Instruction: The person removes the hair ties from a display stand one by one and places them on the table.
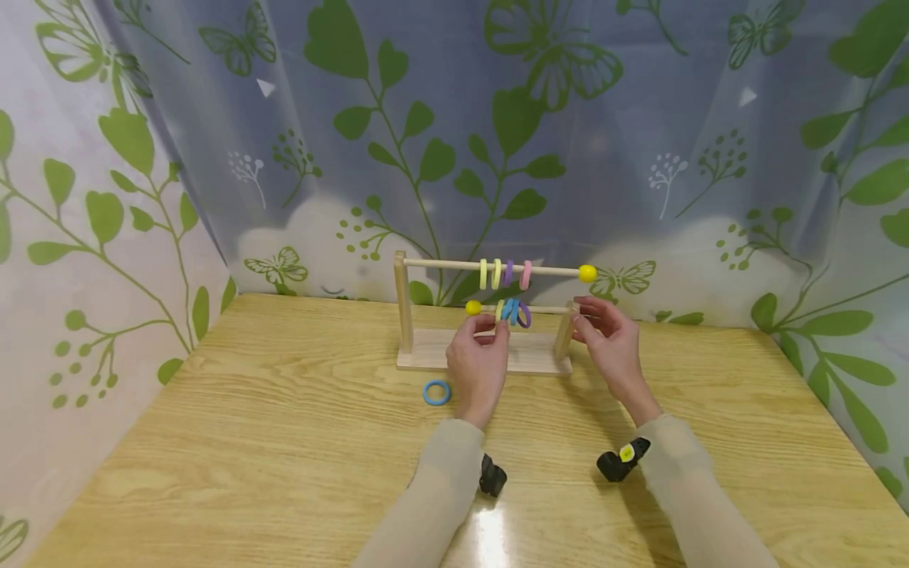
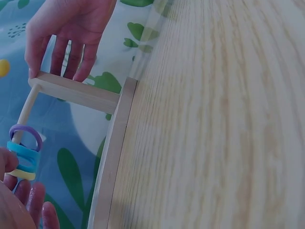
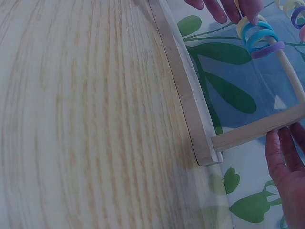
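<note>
A wooden ring stand (image 1: 483, 361) has two rods at different heights. At its lower rod (image 1: 551, 310), my left hand (image 1: 479, 367) pinches a blue ring (image 2: 32, 153) between thumb and fingertips. A second blue ring, a yellow ring (image 1: 500, 308) and a purple ring (image 1: 525, 316) hang right beside it on the same rod. My right hand (image 1: 614, 347) grips the top of the short right post (image 1: 564, 335), thumb in front and fingers behind. The upper rod (image 1: 447, 265) carries two yellow rings, a purple ring (image 1: 508, 274) and a pink ring (image 1: 525, 275).
A loose blue ring (image 1: 436, 404) lies flat on the wooden table (image 1: 298, 457), left of my left forearm. Yellow balls cap the free ends of the upper rod and lower rod. A leaf-patterned curtain (image 1: 454, 158) hangs close behind the stand.
</note>
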Demonstrator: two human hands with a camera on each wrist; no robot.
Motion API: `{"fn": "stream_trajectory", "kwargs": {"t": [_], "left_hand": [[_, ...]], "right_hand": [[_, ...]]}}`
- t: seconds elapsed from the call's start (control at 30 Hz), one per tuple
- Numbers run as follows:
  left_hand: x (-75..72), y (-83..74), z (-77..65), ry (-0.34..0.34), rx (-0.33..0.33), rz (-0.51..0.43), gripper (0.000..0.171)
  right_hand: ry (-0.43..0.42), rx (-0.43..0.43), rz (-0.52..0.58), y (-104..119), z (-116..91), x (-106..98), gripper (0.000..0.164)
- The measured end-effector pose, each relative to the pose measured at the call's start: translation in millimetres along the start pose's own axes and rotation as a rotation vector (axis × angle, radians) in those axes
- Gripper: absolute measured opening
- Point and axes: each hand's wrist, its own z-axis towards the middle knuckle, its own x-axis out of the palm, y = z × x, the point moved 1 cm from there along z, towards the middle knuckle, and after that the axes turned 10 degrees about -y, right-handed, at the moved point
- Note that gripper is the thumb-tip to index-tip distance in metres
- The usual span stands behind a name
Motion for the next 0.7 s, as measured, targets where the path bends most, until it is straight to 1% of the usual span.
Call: {"fn": "stream_trajectory", "kwargs": {"t": [0.27, 0.5, 0.7], "left_hand": [[-2.7, -0.1, 2.9, -0.026, 0.014, -0.003, 0.013], [-5.5, 0.2, 3.9, -0.035, 0.013, -0.002, 0.012], [-7.4, 1.2, 5.1, -0.058, 0.033, -0.008, 0.012]], "right_hand": [[-0.007, 0.003, 0.021, 0.5, 0.4, 1.0, 0.032], [-0.01, 0.004, 0.013, 0.3, -0.4, 1.0, 0.032], [-0.009, 0.003, 0.007, 0.5, -0.8, 1.0, 0.032]]}}
